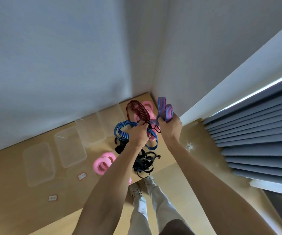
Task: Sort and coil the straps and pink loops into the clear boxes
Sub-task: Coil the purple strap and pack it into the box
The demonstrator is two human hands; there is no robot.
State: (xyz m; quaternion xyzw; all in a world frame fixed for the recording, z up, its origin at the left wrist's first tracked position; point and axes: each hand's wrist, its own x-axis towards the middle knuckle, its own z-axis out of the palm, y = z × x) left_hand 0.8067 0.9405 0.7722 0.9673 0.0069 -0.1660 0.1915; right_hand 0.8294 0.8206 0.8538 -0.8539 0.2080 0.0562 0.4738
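Head view: both hands are raised above the table (26, 200), near its far right corner. The left hand (137, 133) pinches a blue strap (121, 130); the right hand (169, 126) grips a folded purple-striped strap (168, 111). Four clear boxes (70, 146) line the wall edge, with pink loops (103, 162) and black straps (143, 162) beside them.

You stand in a plain room of a home: bare white walls (52, 56), pleated grey curtain (255, 133), light wooden table (18, 209).
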